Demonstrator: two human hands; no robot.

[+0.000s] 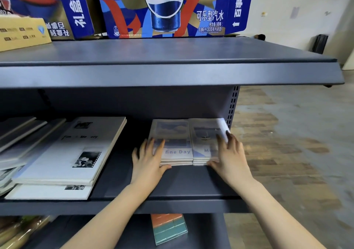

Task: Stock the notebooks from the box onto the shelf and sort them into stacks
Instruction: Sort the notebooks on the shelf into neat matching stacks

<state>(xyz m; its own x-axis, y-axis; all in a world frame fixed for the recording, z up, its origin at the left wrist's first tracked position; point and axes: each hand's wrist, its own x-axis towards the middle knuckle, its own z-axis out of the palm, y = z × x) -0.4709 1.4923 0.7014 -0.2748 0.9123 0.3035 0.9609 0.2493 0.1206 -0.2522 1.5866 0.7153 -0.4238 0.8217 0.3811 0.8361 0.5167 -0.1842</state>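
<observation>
Head view, looking down onto the dark grey metal shelf point(191, 183), and both hands are on the job. The left hand point(150, 160) lies flat, fingers spread across the cover of the left stack of small pale-blue paper notebooks point(173, 133), the one lettered "fine Day", thumb pressed to its front edge. The right hand point(230, 154) is flat too, fingers stretched over the right stack of small pale-blue paper notebooks point(205, 129), thumb at the front corner. Neither hand grips anything; this looks like pressing and squaring up. The two stacks sit side by side, touching, at the shelf's right end near the perforated grey upright point(232, 103). Well apart on the left, large white notebooks with black-and-white photo covers point(76, 152) lie in looser piles. The box is out of view.

Now the danger. That right stack sits close to the shelf's open end, so a firm sideways shove from the left could slide it over the edge and down to the mottled brown floor point(287, 133). These are thin books, and pressure on the top cover alone may shear a pile, the upper one skating off. The two cover designs also look alike, so a copy could easily land on the wrong stack.
</observation>
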